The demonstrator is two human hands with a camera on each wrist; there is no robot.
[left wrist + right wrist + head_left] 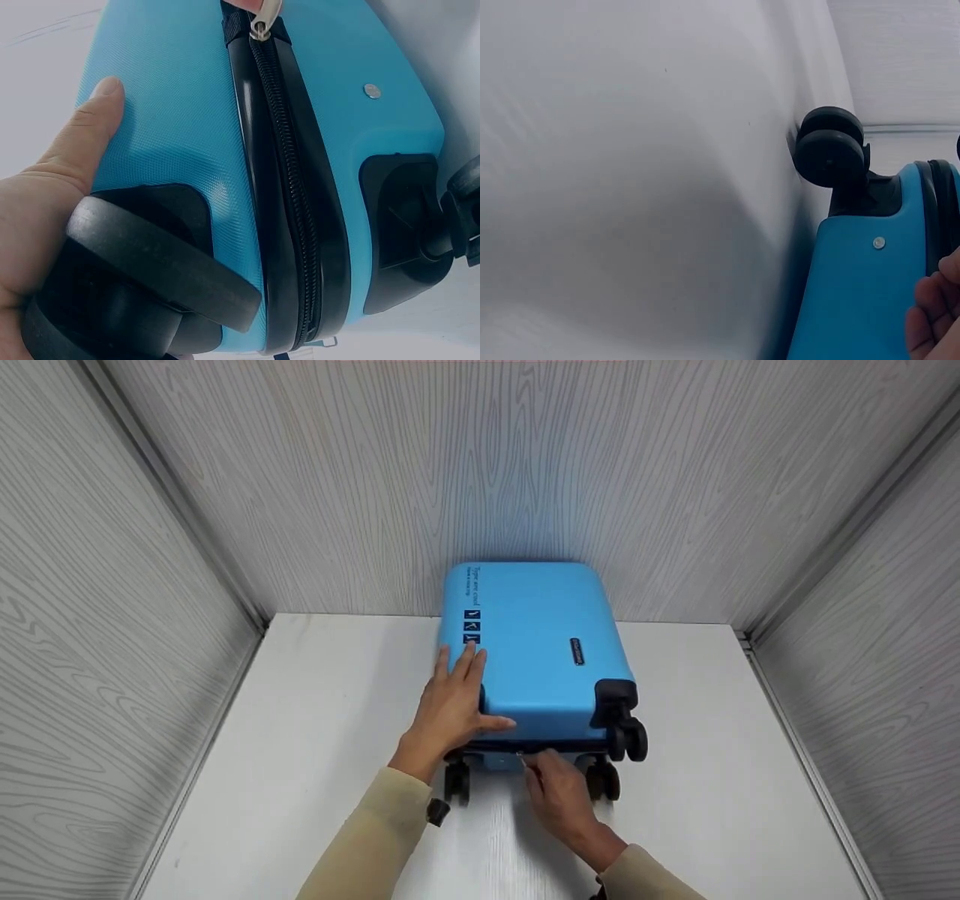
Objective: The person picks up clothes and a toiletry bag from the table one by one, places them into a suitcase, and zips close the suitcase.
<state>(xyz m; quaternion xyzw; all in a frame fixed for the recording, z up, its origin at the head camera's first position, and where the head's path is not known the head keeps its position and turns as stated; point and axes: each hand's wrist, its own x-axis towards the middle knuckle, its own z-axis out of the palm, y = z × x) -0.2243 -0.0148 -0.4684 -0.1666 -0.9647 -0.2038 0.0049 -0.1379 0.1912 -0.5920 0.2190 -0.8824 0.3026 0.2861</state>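
Note:
A light blue hard-shell suitcase (pixel 536 637) lies flat on the white table, its wheeled end toward me. My left hand (pixel 452 705) rests spread on the top shell near its left corner, thumb (pixel 94 124) extended along the wheeled end. At the middle of that end, my right hand (pixel 559 791) has its fingers curled and pinches a metal zipper pull (pixel 266 16). In the left wrist view the black zipper (pixel 289 165) runs closed from the pull toward the corner. The right wrist view shows only part of the curled right hand (pixel 937 315) beside the zipper band.
Black caster wheels (pixel 628 739) stick out at the suitcase's corners toward me. Behind the suitcase stands a wood-grain wall (pixel 360 495), with side walls left and right. White table surface (pixel 322 750) extends on both sides of the suitcase.

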